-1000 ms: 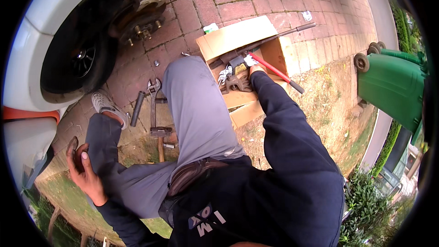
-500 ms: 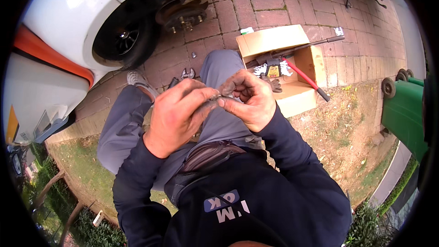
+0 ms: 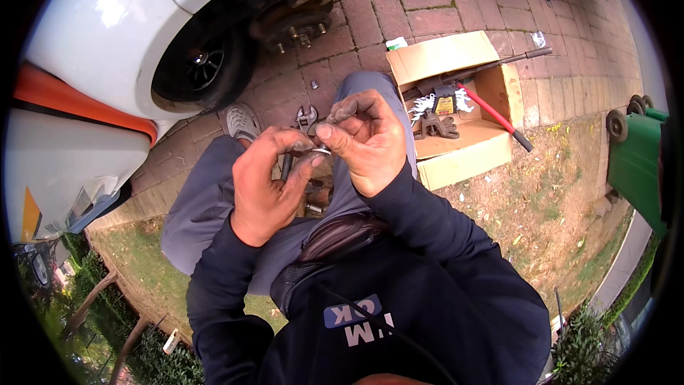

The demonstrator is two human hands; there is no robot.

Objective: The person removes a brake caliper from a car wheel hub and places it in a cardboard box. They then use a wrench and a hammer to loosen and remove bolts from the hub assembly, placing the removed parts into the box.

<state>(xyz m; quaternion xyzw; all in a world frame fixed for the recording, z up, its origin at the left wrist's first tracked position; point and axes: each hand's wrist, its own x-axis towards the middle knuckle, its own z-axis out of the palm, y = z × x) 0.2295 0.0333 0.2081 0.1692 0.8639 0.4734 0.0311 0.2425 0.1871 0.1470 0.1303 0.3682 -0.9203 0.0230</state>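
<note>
In front of my lap, my left hand (image 3: 265,184) pinches a small, thin, pale shiny piece (image 3: 322,150) between thumb and forefinger. Its kind is too small to make out. Close beside it, my right hand (image 3: 372,141) has its fingers curled and the thumb pressed in; whatever they grip is hidden. Dark grime covers the fingertips of both. Beyond the hands, an adjustable wrench (image 3: 307,117) lies on the brick paving between my legs. A dark tool handle (image 3: 286,167) and other metal pieces (image 3: 315,199) show partly below the hands.
At the right stands an open cardboard box (image 3: 463,167) holding a wrench set (image 3: 444,102), a dark metal part (image 3: 436,127) and a red-handled tool (image 3: 491,112). A white car (image 3: 92,21) with an exposed wheel hub (image 3: 299,21) fills the upper left. A green wheeled bin (image 3: 634,164) stands far right.
My hands have drawn slightly apart at the fingertips, and the pale piece now shows at the left fingers. My right hand has turned more upright. The view has shifted a little.
</note>
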